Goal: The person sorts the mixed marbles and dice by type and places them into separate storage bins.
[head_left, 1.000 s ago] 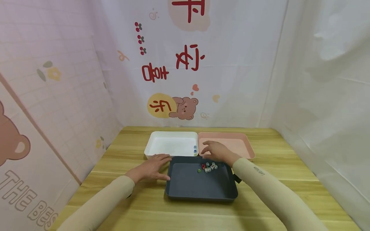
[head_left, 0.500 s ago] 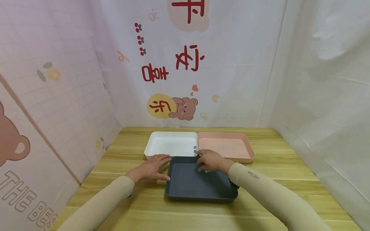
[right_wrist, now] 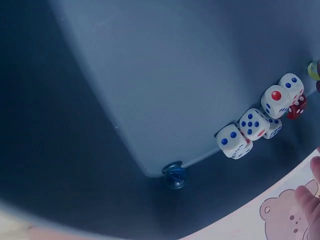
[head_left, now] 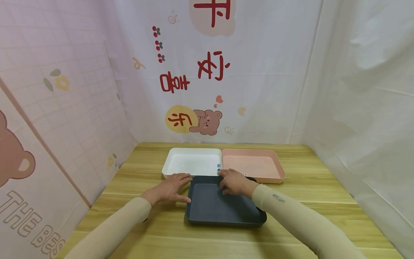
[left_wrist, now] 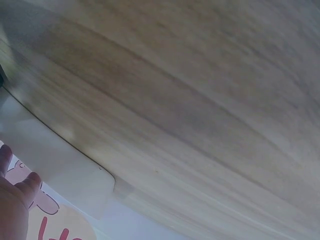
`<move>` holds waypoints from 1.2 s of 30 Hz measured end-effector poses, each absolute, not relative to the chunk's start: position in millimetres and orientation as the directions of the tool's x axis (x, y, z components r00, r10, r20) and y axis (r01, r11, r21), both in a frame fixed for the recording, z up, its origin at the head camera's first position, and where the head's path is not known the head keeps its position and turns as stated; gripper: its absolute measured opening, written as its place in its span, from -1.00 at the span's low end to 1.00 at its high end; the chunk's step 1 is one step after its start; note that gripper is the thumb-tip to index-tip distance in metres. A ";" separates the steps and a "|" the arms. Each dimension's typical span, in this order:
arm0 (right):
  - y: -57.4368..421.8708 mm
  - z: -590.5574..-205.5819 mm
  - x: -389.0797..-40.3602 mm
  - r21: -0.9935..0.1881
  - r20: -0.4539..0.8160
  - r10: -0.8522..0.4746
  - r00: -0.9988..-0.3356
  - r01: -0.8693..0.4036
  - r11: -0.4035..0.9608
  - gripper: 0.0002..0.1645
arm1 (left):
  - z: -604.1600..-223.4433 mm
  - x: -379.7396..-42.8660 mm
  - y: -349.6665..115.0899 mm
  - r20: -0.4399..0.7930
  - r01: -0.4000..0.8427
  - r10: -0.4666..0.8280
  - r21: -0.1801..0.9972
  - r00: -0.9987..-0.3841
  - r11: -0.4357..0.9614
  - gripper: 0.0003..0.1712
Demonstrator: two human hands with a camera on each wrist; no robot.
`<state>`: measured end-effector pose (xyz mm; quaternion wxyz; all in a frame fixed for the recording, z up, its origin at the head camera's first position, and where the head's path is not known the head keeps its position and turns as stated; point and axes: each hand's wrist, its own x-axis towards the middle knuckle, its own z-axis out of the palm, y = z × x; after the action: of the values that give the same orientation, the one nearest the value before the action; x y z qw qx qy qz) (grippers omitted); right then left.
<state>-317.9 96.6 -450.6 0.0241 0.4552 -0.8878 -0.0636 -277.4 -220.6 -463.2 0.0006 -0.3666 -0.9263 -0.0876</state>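
Note:
My left hand lies spread against the left rim of the dark grey tray, fingers extended. At the tray's far side my right hand reaches down with bent fingers. In the right wrist view its fingers pinch a yellow-green marble, partly cut off by the frame edge. Beside it sits a cluster of white dice with a red die behind. A blue marble rests in the tray's corner. From the head view, my right hand hides the dice.
Behind the grey tray stand a white tray and a pink tray, side by side. Small blue marbles lie at the white tray's right end. A small white die shows by the pink tray's front wall. Cloth walls surround the wooden table.
My right hand has come down from over the pink tray's front edge into the grey tray, onto the green marble, covering the dice from above. My left hand has stayed in place.

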 end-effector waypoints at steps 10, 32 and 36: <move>93.5 -455.9 -318.6 0.182 -0.043 -0.785 -0.618 -0.777 0.602 -0.78 | -463.2 -277.8 -220.6 0.066 0.680 0.680 0.152 -0.731 0.717 0.08; 84.6 -425.0 -333.8 -0.159 0.116 -0.690 -0.714 -0.700 0.697 -0.86 | -462.9 -277.6 -220.9 0.042 0.663 0.666 0.154 -0.745 0.733 0.09; 80.2 -421.7 -337.8 -0.249 0.093 -0.608 -0.788 -0.610 0.752 -0.87 | -462.7 -277.7 -220.8 0.047 0.666 0.668 0.155 -0.743 0.730 0.08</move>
<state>-337.8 80.2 -421.7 0.0031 0.3254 -0.9361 0.1338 -277.7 -220.8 -462.7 -0.0060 -0.3584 -0.9300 -0.0810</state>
